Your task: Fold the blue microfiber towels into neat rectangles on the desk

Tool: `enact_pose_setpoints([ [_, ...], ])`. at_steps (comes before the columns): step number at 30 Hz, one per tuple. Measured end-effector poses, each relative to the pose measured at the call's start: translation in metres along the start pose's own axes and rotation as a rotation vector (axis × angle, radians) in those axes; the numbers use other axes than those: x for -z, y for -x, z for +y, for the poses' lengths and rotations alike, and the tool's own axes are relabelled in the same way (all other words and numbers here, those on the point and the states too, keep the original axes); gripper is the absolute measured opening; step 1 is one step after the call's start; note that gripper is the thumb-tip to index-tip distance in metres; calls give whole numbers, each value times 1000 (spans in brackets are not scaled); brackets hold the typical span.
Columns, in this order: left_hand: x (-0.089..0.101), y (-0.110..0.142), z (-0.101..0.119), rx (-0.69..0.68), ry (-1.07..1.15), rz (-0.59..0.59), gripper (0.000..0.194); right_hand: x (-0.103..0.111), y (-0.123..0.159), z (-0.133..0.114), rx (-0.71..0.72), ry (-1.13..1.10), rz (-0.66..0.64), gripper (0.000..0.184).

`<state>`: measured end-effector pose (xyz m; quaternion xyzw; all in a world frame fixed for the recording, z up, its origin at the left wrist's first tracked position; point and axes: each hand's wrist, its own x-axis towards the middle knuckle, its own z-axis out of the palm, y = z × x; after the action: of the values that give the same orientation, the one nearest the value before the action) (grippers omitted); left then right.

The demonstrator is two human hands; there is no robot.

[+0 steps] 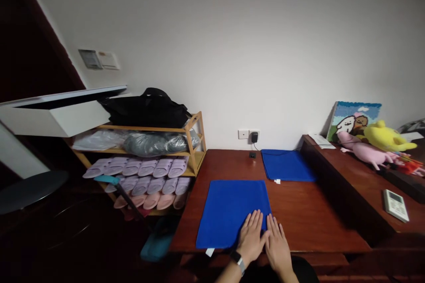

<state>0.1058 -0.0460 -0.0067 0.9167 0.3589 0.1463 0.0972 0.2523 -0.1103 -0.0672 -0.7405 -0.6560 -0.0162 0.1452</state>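
Observation:
A blue cloth (232, 208) lies spread flat on the reddish-brown wooden table (305, 212), with a white tag sticking out at its lower left corner. My left hand (252, 236), wearing a watch at the wrist, rests palm down on the cloth's lower right part, fingers stretched out. Beside it my right hand (277, 243) lies flat at the cloth's right edge, its fingers extended over the edge and the bare wood. The thumbs of both hands meet or nearly touch. Neither hand holds anything.
A second blue cloth (287, 166) lies at the table's back right. Against the wall, a charger (254, 137) sits in a socket. Left stands a wooden rack (197, 141) with slippers (154, 168) and a black bag (149, 108). Plush toys (368, 152) and a remote (396, 205) lie right.

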Motion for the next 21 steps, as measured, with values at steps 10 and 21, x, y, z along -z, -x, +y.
enact_pose_setpoints([
  [10, 44, 127, -148, 365, -238, 140, 70, 10, -1, -9, -58, -15, 31, 63],
  [21, 36, 132, -155, 394, -238, 132, 73, 18, -2, -12, -65, 12, -5, 63],
])
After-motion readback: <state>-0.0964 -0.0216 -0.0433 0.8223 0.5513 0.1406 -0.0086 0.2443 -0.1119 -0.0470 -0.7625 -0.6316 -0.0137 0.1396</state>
